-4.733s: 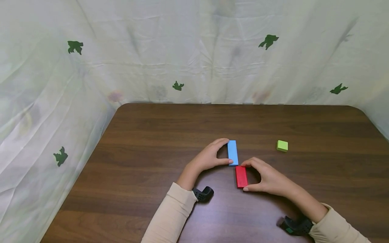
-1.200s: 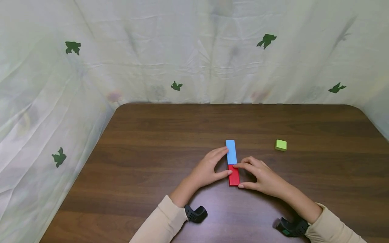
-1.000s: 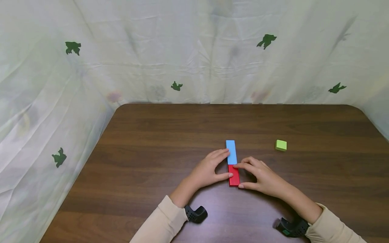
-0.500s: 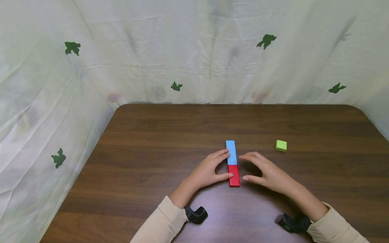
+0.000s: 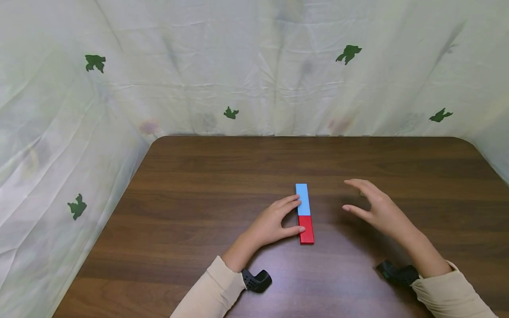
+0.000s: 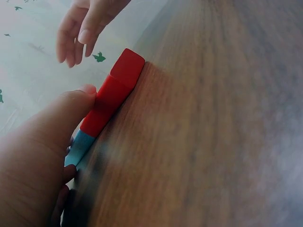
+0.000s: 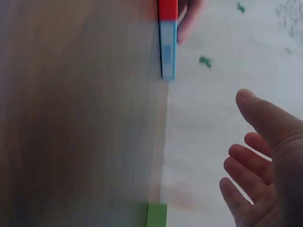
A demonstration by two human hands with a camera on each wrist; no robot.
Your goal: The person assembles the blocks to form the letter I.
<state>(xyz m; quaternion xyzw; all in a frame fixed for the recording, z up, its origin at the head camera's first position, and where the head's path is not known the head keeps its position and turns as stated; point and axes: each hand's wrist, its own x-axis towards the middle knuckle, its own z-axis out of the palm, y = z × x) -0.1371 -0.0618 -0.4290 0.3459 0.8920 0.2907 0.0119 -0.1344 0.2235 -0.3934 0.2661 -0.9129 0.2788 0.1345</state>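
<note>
The red block [image 5: 308, 230] and the blue block [image 5: 304, 198] lie end to end on the brown table [image 5: 222, 176], and the left hand [image 5: 272, 222], its thumb on the red one and fingers on the blue one with a wide gap between, should press softly so the line stays straight. The right hand [image 5: 383, 212] is in the air, thumb and fingers wide apart, holding nothing. In the head view it hides most of the green block [image 7: 156, 215], so it should take care not to bump it; a pale cloth [image 5: 254, 66] hangs behind.
</note>
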